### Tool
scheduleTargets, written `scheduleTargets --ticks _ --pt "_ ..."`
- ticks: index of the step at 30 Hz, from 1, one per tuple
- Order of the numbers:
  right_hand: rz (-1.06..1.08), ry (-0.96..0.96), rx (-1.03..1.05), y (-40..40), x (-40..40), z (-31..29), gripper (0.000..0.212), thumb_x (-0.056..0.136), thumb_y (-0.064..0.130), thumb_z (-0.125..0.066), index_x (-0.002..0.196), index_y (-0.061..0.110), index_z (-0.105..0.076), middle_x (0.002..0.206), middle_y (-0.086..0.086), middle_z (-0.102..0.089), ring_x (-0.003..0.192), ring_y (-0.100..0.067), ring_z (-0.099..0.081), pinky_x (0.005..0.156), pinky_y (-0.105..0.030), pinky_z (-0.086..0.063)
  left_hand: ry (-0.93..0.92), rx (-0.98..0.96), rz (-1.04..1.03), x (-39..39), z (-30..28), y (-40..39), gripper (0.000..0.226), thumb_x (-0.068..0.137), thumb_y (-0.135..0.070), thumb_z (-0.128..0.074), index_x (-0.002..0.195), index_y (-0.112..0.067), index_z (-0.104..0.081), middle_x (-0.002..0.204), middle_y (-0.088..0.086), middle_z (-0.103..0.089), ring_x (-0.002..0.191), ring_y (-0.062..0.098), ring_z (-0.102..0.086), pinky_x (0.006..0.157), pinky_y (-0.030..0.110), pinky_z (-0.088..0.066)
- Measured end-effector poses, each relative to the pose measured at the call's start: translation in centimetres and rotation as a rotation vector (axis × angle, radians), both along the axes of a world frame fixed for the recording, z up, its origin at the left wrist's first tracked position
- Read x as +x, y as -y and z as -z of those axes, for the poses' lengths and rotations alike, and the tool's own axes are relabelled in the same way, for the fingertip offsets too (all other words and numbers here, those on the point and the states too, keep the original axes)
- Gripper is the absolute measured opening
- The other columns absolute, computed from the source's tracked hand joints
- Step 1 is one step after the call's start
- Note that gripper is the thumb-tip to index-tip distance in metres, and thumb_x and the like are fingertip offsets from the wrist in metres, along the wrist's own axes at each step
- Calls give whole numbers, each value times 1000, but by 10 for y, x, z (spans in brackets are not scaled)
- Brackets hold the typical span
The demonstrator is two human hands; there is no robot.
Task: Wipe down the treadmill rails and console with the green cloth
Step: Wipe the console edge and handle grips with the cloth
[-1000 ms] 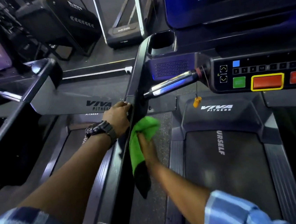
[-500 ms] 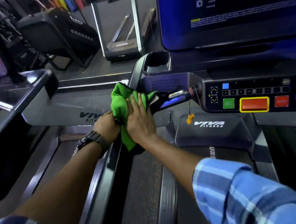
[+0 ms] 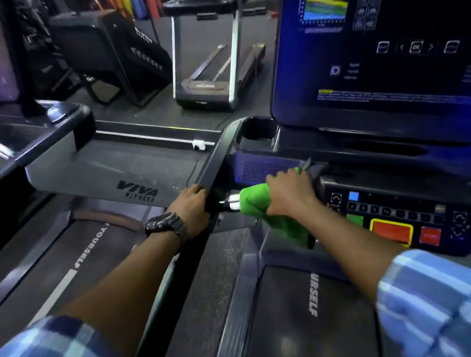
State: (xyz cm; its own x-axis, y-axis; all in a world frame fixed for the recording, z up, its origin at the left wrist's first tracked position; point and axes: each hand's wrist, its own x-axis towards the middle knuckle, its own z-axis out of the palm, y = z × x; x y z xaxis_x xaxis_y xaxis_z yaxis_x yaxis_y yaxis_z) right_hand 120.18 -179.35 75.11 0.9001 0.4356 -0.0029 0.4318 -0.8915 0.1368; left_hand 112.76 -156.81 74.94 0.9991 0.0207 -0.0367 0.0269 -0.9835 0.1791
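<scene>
Right hand (image 3: 289, 191): fingers curled over the green cloth (image 3: 273, 215), clamping it round the chrome grip bar (image 3: 232, 202) that juts from the console's left side. Only a short stub of bare chrome shows between cloth and rail. The cloth's loose end hangs below the wrist, over the front edge of the motor cover.

Left hand (image 3: 191, 209): fingers wrapped over the dark side rail (image 3: 212, 163) at the point where it slopes up toward the console; wristwatch (image 3: 165, 225) on that wrist. It holds nothing else.

Console (image 3: 407, 218): button panel just right of the right hand, carrying a green button (image 3: 355, 219), a large yellow-framed orange-red button (image 3: 392, 233) and a smaller red button (image 3: 430, 235). The right forearm crosses the panel's lower-left corner.

Cup holder (image 3: 257, 132): dark recess at the top of the rail, behind the right hand.

Screen (image 3: 382, 35): large, blue-lit, standing above the console; text blurred.

Treadmill belt (image 3: 309, 316): below the right arm, lettering partly cut off.

Neighbouring treadmill (image 3: 82, 171): on the left, grey cover marked VIVA FITNESS, just beyond the left hand.

Further treadmill (image 3: 210, 64): well apart, on the gym floor behind.

Both forearms: bare, blue plaid sleeves rolled up.
</scene>
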Motion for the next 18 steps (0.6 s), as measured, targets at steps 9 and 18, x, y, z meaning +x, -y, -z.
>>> scheduleTargets --ticks 9,18 --pt "-326 -86 47 25 1 3 78 67 38 -73 139 35 -42 127 2 -52 113 -28 -51 88 -41 -48 -43 23 32 33 -7 12 43 73 -27 -57 114 -15 -56 116 13 -51 108 37 -49 92 45 -47" --pt "-239 71 83 -39 -10 27 51 79 58 -59 114 22 -52 107 -6 -59 98 -32 -56 74 -43 -47 13 14 160 94 2 -2 39 79 -27 -54 115 -13 -55 118 11 -51 108 36 -49 89 46 -47"
